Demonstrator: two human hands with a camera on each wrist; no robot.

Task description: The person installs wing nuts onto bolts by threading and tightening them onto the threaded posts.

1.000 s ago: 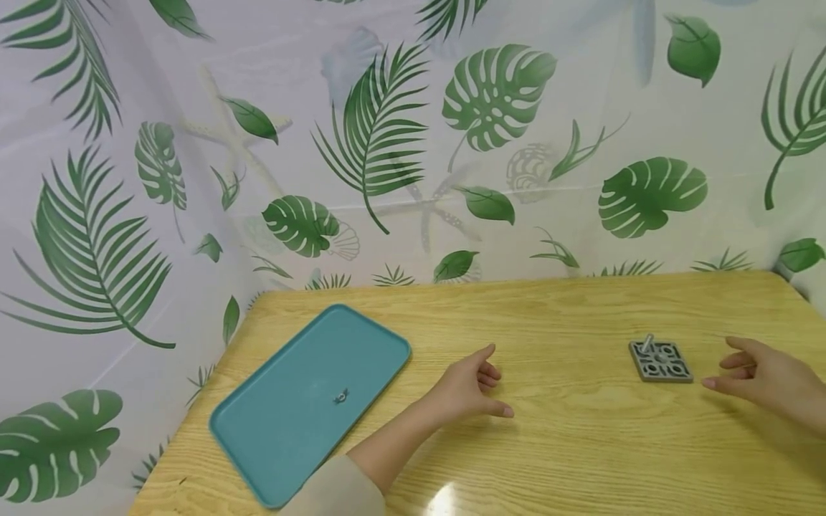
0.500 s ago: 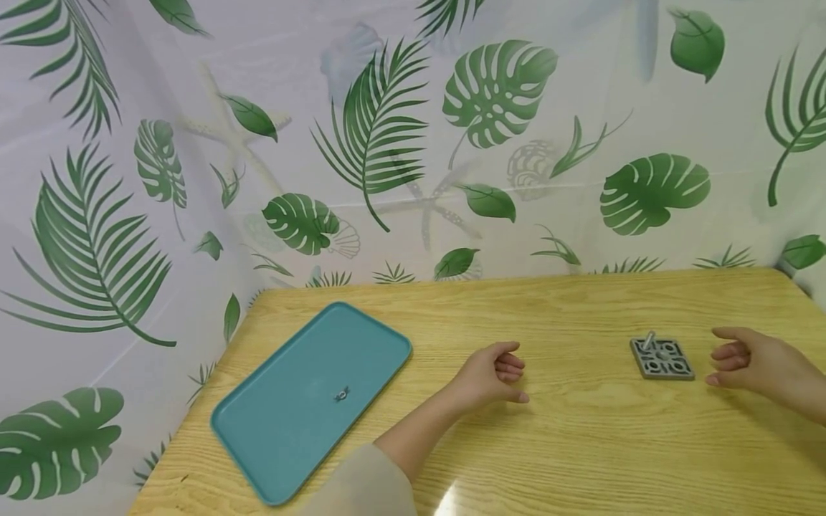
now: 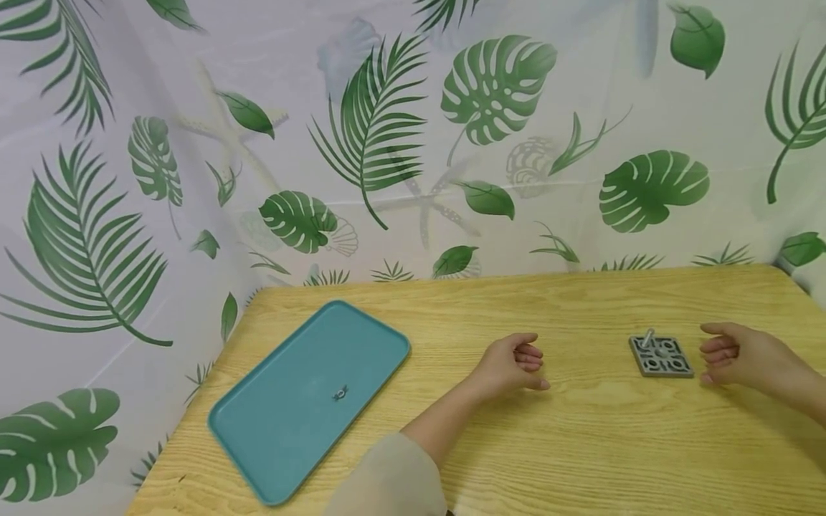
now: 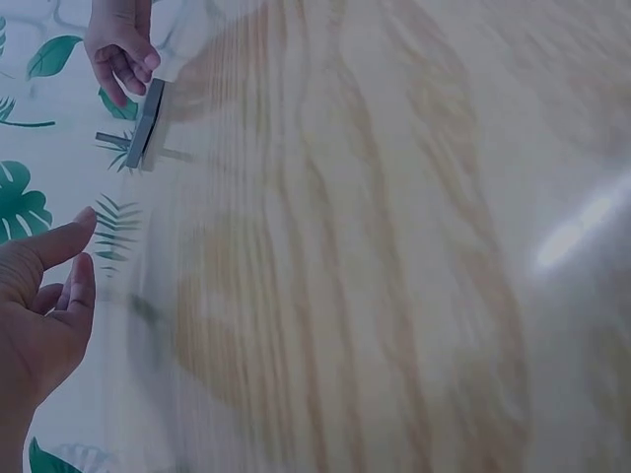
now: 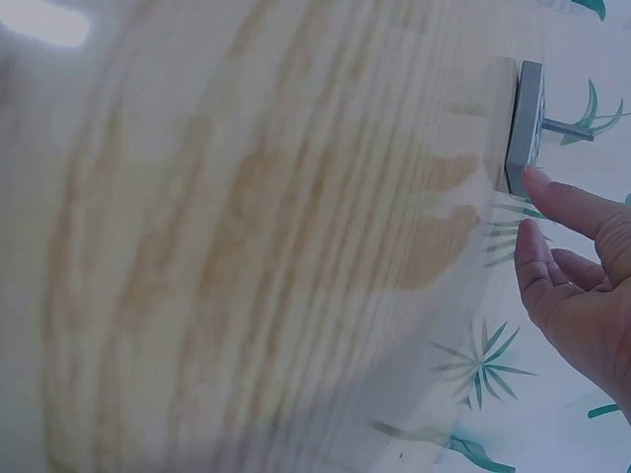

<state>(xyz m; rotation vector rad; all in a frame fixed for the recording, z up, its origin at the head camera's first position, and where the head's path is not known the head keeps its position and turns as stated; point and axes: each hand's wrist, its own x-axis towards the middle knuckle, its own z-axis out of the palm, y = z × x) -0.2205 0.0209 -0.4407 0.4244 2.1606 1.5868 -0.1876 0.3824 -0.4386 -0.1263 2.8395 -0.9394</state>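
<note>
A square grey plate (image 3: 665,362) with round recesses lies on the table at the right, and a short metal pin (image 3: 648,338) stands up near its back left corner. My right hand (image 3: 742,356) is just right of the plate, thumb and fingers apart with nothing between them. In the right wrist view, the thumb overlaps the lower end of the plate (image 5: 525,128). My left hand (image 3: 513,365) hovers over the table left of the plate, a wide gap away, its fingers loosely bent around nothing.
A blue-green tray (image 3: 284,401) lies at the left of the wooden table (image 3: 555,459). On the tray is a small metal wing-shaped piece (image 3: 340,393). A white leaf-patterned sheet (image 3: 400,129) hangs along the back and left sides.
My left hand has moved right, away from the tray and closer to the plate. The right hand has come slightly left, nearer the plate's edge. Plate and tray stay put.
</note>
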